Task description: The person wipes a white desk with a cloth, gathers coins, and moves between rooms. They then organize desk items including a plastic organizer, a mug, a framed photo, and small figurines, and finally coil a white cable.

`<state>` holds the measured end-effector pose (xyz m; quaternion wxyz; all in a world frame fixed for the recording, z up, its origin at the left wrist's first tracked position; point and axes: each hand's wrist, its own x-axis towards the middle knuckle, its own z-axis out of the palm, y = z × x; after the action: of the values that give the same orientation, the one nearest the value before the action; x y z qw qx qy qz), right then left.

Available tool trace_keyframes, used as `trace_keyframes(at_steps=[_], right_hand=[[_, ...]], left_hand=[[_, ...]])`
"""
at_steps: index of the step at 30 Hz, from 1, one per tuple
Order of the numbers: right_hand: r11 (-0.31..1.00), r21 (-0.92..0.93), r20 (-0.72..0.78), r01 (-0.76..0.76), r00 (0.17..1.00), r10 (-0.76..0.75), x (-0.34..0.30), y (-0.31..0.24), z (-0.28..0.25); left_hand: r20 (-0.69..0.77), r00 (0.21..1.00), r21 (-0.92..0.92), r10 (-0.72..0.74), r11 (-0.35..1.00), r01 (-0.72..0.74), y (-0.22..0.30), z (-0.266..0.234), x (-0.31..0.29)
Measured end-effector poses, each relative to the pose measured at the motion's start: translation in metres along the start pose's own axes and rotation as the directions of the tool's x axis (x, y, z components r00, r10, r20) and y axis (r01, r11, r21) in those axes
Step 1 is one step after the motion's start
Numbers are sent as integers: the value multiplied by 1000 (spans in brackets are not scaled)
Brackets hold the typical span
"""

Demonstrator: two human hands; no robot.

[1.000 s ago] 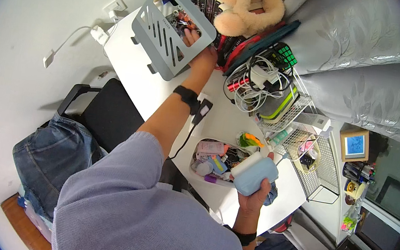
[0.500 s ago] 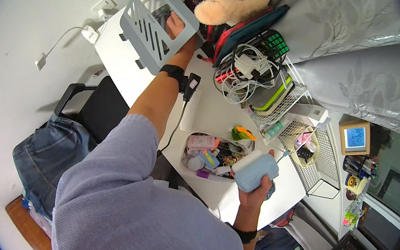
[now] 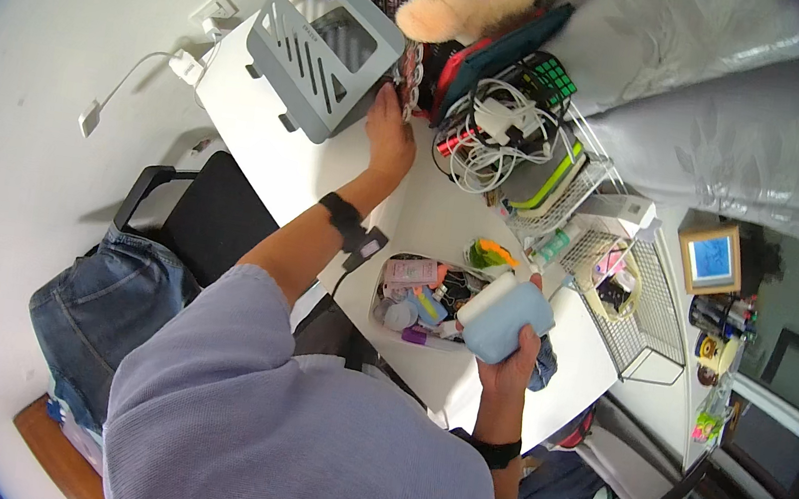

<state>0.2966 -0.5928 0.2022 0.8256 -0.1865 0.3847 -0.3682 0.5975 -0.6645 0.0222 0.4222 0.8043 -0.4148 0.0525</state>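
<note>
My right hand is closed round a rounded light-blue case with a white side, held above the table's front right part. Beyond it a white bin holds small items, among them a pink box, a purple-capped piece and a blue piece. My left hand reaches to the back of the table, fingers stretched out beside the grey slotted stand. Its fingertips lie close to a patterned reddish strip by the books; whether they touch it is hard to tell.
White cables are heaped on a wire rack at the back right. Near it are a wire basket and an orange-and-green item. A plush item sits by the books. A black chair with jeans stands left.
My left hand has come out from behind the grey stand's opening and moved right and nearer to me. My right hand keeps the case, which has turned slightly and shifted a little.
</note>
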Motion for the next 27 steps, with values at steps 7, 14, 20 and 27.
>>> trace_keyframes(at_steps=[7, 14, 20, 27], right_hand=[[991, 135, 60, -2, 998, -6, -13, -13, -28], [974, 94, -145, 204, 971, -190, -51, -78, -106], [939, -215, -303, 270, 895, -327, -52, -163, -222], [833, -538, -375, 130, 848, -375, 9, -214, -336]], left_hand=[[192, 938, -108, 287, 957, -270, -14, -50, -41], [342, 909, -44, 236, 971, -236, 45, -131, -87], [312, 843, -6, 439, 888, -460, 113, -172, -132], [314, 770, 117, 556, 782, -612, 254, -146, -195]])
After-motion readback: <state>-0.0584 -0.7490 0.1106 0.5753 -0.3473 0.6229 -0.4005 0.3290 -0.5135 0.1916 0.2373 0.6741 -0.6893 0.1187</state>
